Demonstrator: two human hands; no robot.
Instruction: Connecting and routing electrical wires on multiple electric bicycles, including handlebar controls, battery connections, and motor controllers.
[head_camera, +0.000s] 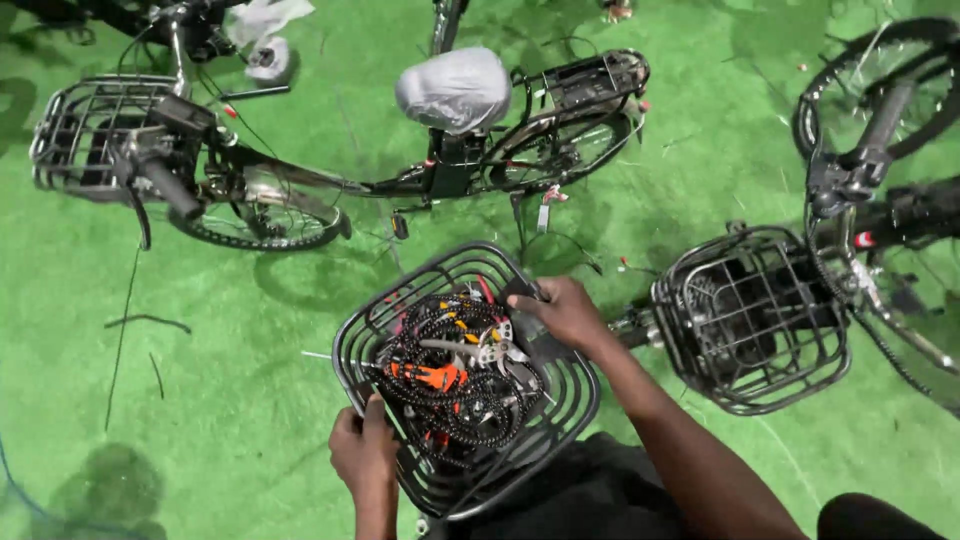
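We are holding a black wire basket between both hands, above the green floor. Our left hand is gripping the basket's near-left rim, fingers closed on the wire. Our right hand is reaching in over the far-right rim, fingers curled onto the contents; we can't tell whether it is actually clamping anything or just resting.

Inside the basket: a coiled black chain is looping around the middle, an orange-handled tool is lying toward the left side, and silver metal parts are sitting near the centre, just beside the right hand's fingertips. Red and yellow bits are showing toward the far side, too tangled to tell apart.

Around us on the floor:
- a bicycle is standing along the far edge, with a plastic-wrapped saddle, a front basket at the far-left corner and a rear rack
- a second bicycle is standing at the right edge, its own wire basket near our right forearm
- loose black cable pieces are lying toward the left edge.
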